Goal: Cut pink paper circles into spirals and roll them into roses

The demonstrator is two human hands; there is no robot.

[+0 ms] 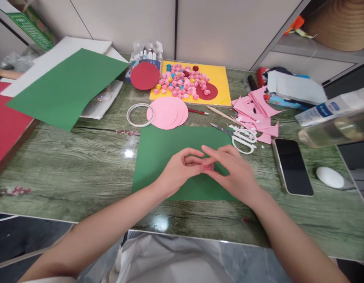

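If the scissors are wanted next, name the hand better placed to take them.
Probably the right hand: the scissors lie just beyond it, on its side, while the left hand would likely reach across. Neither looks free: they meet over a green sheet.

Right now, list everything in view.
Table: one, greenish, underneath
Sheets: two, green, front and back left
Yellow sheet: one, yellow, back
Rosettes: many, mostly pink, on yellow sheet
Round cards: two, red, back
Stacked circles: several, pink, centre
Tape roll: one, whitish, centre
Pencil: one, dark red, centre
Stick: one, tan, centre
Scissors: one, white-handled, right
Scraps: many, pink, right
Phone: one, black-screened, right
Oval object: one, white, right
Bottle: one, clear, far right
Papers: several, white, back left
Small piece: one, pink, front
Left grip: one, bare, at small piece
Right grip: one, bare, at small piece
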